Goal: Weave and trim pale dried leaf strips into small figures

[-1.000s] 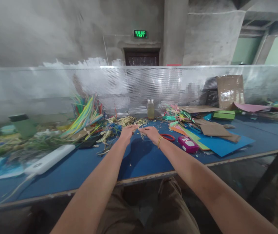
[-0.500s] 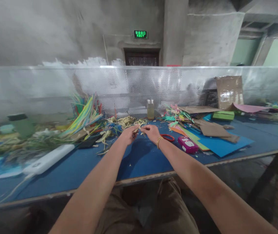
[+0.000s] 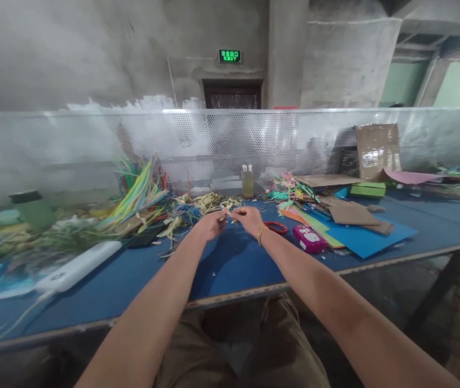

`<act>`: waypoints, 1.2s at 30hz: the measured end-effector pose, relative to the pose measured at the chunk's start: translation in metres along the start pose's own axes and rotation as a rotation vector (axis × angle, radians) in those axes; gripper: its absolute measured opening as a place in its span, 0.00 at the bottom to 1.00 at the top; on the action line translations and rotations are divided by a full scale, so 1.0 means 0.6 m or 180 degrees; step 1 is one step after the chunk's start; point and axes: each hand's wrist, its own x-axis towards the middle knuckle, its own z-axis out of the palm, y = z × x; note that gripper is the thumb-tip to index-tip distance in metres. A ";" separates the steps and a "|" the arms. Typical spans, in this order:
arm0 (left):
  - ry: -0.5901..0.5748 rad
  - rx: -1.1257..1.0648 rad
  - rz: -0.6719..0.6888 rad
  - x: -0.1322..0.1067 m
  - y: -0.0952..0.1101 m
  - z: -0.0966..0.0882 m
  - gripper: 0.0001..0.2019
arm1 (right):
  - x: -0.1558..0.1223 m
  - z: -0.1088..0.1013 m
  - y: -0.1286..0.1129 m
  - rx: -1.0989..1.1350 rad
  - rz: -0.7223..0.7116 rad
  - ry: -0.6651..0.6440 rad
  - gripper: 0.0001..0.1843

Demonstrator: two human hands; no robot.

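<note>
Left hand [image 3: 214, 224] has curled further inward over the past second, while right hand [image 3: 249, 220] holds nearly the same pose; this suggests continued fine work on one piece; both hands are closed to fingertip pinches, apparently on a small pale strip [image 3: 229, 210] between them, largely hidden; bare blue tabletop [image 3: 230, 269] extends to the front edge; pale scraps [image 3: 206, 202] crowd beyond; a red loop [image 3: 276, 227] limits rightward room.
</note>
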 end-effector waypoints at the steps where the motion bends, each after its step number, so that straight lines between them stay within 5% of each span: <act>1: -0.0034 -0.0043 -0.0061 -0.001 0.000 0.000 0.13 | 0.001 0.000 0.002 0.0031 0.0008 0.0032 0.14; 7: -0.0110 -0.0013 0.0016 -0.008 0.003 0.001 0.17 | 0.005 0.005 0.012 0.0361 0.0362 0.0290 0.16; 17: -0.0414 0.1122 0.0343 -0.007 -0.010 -0.006 0.17 | 0.005 0.008 0.013 0.1120 0.0641 0.0359 0.17; 25: -0.0207 0.1154 0.0418 0.003 -0.015 -0.011 0.17 | 0.003 0.007 0.020 0.0515 0.0664 0.0176 0.15; 28: 0.0068 0.1177 0.0474 0.001 -0.015 -0.008 0.16 | 0.005 0.005 0.034 0.0320 0.0747 0.0401 0.15; 33: 0.0734 0.2620 0.1636 -0.043 0.008 0.033 0.13 | 0.005 -0.005 0.035 -0.0711 0.0650 0.0819 0.14; 36: 0.0046 0.3351 0.3060 -0.100 0.029 0.091 0.14 | 0.013 -0.001 0.008 -0.1942 0.0216 0.0360 0.15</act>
